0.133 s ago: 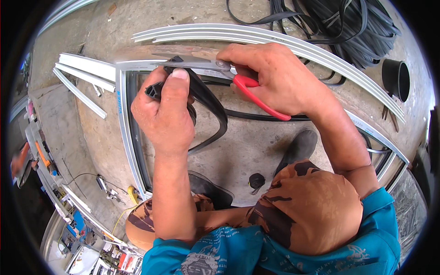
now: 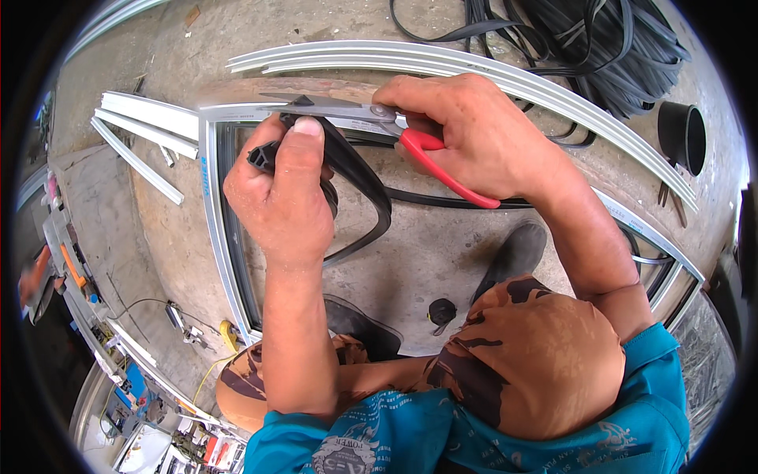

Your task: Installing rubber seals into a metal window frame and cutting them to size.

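A black rubber gasket strip (image 2: 359,178) is pinched between the thumb and fingers of my left hand (image 2: 284,189), its end poking up past the thumb. A ribbed end of black strip (image 2: 263,158) also sticks out beside my left fingers. My right hand (image 2: 482,130) is closed around red-handled scissors (image 2: 450,174). Their blades point left, slightly apart, at the strip's tip just above my left thumb. Below both hands is a silver metal frame (image 2: 209,174) on the floor. My right palm hides part of the handles.
Long pale metal profiles (image 2: 442,59) lie beyond the frame, with shorter white ones (image 2: 150,114) at left. A heap of black strip (image 2: 608,47) and a black cylinder (image 2: 681,138) are at far right. A small black roll (image 2: 441,312) sits between my shoes.
The scissor blades are spread a little wider around the strip's tip. My left hand has shifted very slightly left; my right hand is nearly still.
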`<act>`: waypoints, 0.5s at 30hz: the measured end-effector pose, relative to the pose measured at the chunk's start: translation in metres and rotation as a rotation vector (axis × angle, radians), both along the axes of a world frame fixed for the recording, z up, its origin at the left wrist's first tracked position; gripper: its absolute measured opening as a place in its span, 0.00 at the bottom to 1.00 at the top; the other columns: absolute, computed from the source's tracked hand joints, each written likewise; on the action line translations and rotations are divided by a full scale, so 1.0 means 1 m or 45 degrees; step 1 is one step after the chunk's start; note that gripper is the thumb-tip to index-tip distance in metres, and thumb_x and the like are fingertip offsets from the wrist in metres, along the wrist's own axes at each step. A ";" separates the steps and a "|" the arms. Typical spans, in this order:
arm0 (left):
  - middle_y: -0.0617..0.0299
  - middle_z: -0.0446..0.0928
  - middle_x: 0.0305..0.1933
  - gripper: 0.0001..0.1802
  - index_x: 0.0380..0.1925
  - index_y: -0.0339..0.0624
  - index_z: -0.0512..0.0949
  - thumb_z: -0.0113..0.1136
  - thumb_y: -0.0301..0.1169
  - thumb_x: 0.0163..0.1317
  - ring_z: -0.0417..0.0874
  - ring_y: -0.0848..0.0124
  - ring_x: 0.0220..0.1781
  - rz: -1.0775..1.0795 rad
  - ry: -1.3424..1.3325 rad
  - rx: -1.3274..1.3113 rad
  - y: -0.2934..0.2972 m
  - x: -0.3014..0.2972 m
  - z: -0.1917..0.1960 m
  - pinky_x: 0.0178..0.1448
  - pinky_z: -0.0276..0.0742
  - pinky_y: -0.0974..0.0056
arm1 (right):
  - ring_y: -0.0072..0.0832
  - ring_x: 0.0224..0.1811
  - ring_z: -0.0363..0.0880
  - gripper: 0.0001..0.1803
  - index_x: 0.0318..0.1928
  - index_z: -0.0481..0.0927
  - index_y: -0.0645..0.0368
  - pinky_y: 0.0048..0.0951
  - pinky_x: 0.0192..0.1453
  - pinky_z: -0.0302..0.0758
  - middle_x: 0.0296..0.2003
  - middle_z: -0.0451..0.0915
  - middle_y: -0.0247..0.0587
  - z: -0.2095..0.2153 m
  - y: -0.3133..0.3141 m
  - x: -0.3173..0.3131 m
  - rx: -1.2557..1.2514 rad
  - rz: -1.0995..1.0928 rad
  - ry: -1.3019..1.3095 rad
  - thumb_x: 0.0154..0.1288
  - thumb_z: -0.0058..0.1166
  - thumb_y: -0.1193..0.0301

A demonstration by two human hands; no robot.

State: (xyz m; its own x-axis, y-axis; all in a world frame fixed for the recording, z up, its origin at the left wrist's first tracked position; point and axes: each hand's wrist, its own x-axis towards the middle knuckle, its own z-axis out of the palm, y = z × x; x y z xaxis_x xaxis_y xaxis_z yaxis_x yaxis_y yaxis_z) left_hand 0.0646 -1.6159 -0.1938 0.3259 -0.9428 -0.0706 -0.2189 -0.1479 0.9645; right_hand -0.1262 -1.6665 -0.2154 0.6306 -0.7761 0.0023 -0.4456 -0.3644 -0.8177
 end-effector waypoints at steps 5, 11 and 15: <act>0.70 0.72 0.20 0.12 0.30 0.34 0.81 0.59 0.33 0.63 0.69 0.81 0.23 -0.007 -0.031 0.011 -0.002 0.004 0.002 0.27 0.64 0.73 | 0.54 0.36 0.79 0.18 0.49 0.79 0.57 0.47 0.40 0.75 0.31 0.81 0.53 -0.002 0.002 0.004 0.035 -0.026 0.004 0.58 0.58 0.68; 0.56 0.78 0.34 0.16 0.43 0.28 0.78 0.54 0.33 0.65 0.76 0.68 0.34 0.094 0.384 0.025 -0.019 0.008 0.022 0.41 0.74 0.66 | 0.37 0.45 0.81 0.37 0.57 0.72 0.60 0.36 0.49 0.76 0.46 0.82 0.46 -0.029 0.014 0.027 0.666 -0.144 -0.650 0.50 0.72 0.56; 0.51 0.76 0.35 0.16 0.45 0.28 0.72 0.50 0.32 0.67 0.78 0.62 0.39 -0.087 0.977 -0.224 -0.053 0.061 0.061 0.46 0.76 0.60 | 0.29 0.48 0.75 0.43 0.56 0.67 0.66 0.29 0.56 0.73 0.45 0.78 0.43 -0.035 0.028 0.053 1.108 0.254 -0.689 0.44 0.77 0.59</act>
